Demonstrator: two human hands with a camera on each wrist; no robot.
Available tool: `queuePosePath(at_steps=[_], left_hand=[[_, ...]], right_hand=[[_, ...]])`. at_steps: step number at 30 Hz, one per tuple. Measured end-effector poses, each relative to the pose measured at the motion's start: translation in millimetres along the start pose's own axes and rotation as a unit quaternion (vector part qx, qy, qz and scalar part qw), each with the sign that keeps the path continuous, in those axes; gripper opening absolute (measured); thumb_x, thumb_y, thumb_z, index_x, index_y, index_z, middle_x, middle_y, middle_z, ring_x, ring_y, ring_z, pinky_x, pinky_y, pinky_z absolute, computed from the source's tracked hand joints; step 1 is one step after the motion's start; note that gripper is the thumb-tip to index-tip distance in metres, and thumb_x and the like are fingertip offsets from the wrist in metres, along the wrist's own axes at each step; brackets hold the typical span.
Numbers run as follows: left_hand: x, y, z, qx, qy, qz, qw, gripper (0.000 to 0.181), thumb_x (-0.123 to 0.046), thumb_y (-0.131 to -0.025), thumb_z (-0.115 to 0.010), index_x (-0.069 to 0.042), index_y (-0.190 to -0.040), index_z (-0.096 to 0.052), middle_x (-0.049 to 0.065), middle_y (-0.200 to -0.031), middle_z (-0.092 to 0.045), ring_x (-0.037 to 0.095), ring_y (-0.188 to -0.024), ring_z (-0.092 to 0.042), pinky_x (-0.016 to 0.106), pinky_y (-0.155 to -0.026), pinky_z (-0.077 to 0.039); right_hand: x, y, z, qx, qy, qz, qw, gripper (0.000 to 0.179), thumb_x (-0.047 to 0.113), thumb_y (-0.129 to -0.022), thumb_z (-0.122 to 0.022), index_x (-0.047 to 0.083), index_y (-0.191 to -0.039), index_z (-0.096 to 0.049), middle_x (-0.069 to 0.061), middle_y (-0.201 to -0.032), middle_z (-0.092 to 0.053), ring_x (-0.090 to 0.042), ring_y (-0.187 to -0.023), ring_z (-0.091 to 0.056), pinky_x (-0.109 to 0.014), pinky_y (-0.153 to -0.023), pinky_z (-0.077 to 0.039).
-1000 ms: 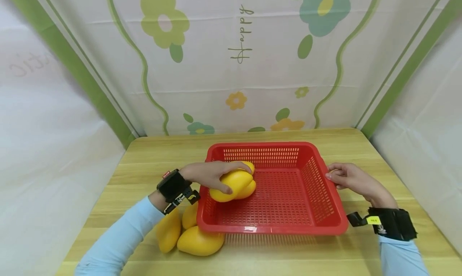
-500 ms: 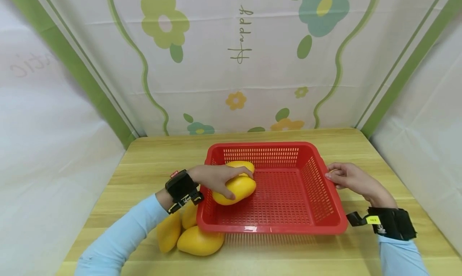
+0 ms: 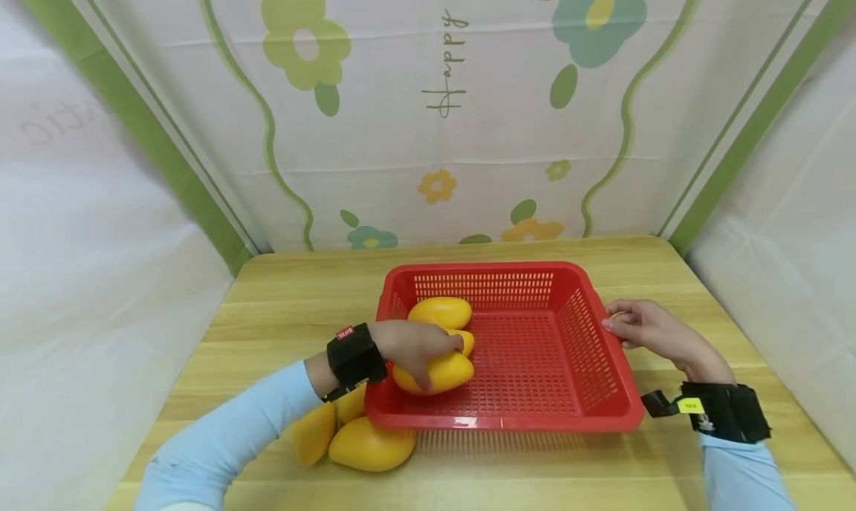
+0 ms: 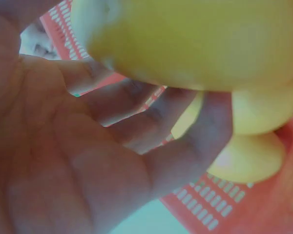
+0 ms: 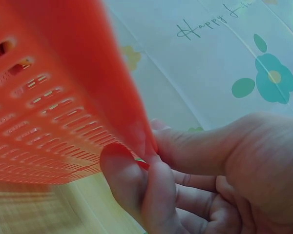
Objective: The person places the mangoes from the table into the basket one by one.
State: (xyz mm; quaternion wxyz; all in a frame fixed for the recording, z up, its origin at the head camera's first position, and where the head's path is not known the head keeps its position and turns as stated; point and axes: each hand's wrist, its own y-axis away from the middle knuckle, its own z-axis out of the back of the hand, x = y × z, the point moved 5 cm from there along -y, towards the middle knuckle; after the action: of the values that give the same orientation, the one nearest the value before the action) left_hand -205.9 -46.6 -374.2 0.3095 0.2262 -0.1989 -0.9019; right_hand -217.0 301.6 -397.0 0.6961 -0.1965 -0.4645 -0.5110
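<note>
Inside the left part of the red plastic basket (image 3: 535, 423), my left hand (image 3: 416, 344) grips a yellow mango (image 3: 446, 374). The thumb lies on its near side and the fingers reach over its far side. In the left wrist view this mango (image 4: 185, 44) fills the top, above the fingers. Two more mangoes sit beyond it: one (image 3: 466, 342) partly covered by the hand, the other (image 3: 441, 313) by the back left corner. At the basket's right rim, my right hand (image 3: 647, 331) pinches the edge between thumb and fingers, as the right wrist view also shows.
Outside the basket's near left corner, several mangoes (image 3: 371, 446) lie on the wooden table (image 3: 281, 288), partly hidden by the left forearm and basket. A white flowered cloth (image 3: 374, 140) stands behind the table. White cloth walls rise at both sides.
My left hand has moved nearer to me inside the basket with its mango, uncovering the mangoes beyond it. The right hand stays on the rim.
</note>
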Motion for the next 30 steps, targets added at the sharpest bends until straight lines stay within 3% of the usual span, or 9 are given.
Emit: queuePosePath(at_steps=[3,8,17,22,30], left_hand=[[-6.1,-1.9,-4.0,0.005,-0.013,0.011,0.9998,0.061,-0.03,-0.08,-0.084,-0.02,-0.13,-0.05,-0.002,-0.11,-0.056,0.01,-0.096,-0.052,0.024,-0.088,-0.047],[-10.8,-4.0,-8.3,0.011,-0.039,0.033,0.9986,0.069,-0.031,-0.079,-0.085,-0.021,-0.138,-0.05,0.001,-0.125,-0.054,0.01,-0.1,-0.054,0.027,-0.093,-0.048],[-23.1,-7.5,-15.6,0.019,-0.104,0.033,0.9938,0.063,-0.028,-0.079,-0.085,-0.026,-0.136,-0.057,0.0,-0.13,-0.053,0.017,-0.107,-0.049,0.028,-0.085,-0.048],[-28.0,-10.0,-21.7,0.028,-0.141,0.035,0.9889,0.061,-0.025,-0.079,-0.085,-0.03,-0.134,-0.058,-0.003,-0.123,-0.055,0.012,-0.105,-0.051,0.028,-0.09,-0.05],[-30.8,-10.1,-21.8,0.022,-0.144,0.022,0.9891,0.056,-0.022,-0.081,-0.083,-0.026,-0.131,-0.06,-0.004,-0.112,-0.057,0.01,-0.097,-0.052,0.026,-0.09,-0.05]], right_hand=[[-1,0.2,-1,0.002,-0.001,0.001,1.0,0.041,0.018,-0.103,-0.054,-0.016,-0.126,-0.048,-0.018,-0.1,-0.073,-0.012,-0.085,-0.072,-0.03,-0.076,-0.059],[-2,-0.3,-1,0.006,-0.004,0.003,1.0,0.041,0.017,-0.103,-0.054,-0.017,-0.126,-0.047,-0.02,-0.101,-0.072,-0.012,-0.085,-0.072,-0.03,-0.076,-0.059],[-1,0.1,0,0.006,-0.006,0.006,0.9999,0.041,0.017,-0.104,-0.053,-0.017,-0.125,-0.048,-0.017,-0.1,-0.073,-0.012,-0.085,-0.072,-0.03,-0.076,-0.059],[0,-0.6,1,0.006,-0.006,0.004,1.0,0.041,0.018,-0.104,-0.054,-0.016,-0.126,-0.047,-0.02,-0.102,-0.072,-0.012,-0.086,-0.072,-0.031,-0.077,-0.059],[-1,-1.7,2,0.003,-0.002,-0.004,1.0,0.04,0.017,-0.103,-0.054,-0.015,-0.125,-0.048,-0.019,-0.103,-0.072,-0.012,-0.086,-0.072,-0.031,-0.077,-0.058]])
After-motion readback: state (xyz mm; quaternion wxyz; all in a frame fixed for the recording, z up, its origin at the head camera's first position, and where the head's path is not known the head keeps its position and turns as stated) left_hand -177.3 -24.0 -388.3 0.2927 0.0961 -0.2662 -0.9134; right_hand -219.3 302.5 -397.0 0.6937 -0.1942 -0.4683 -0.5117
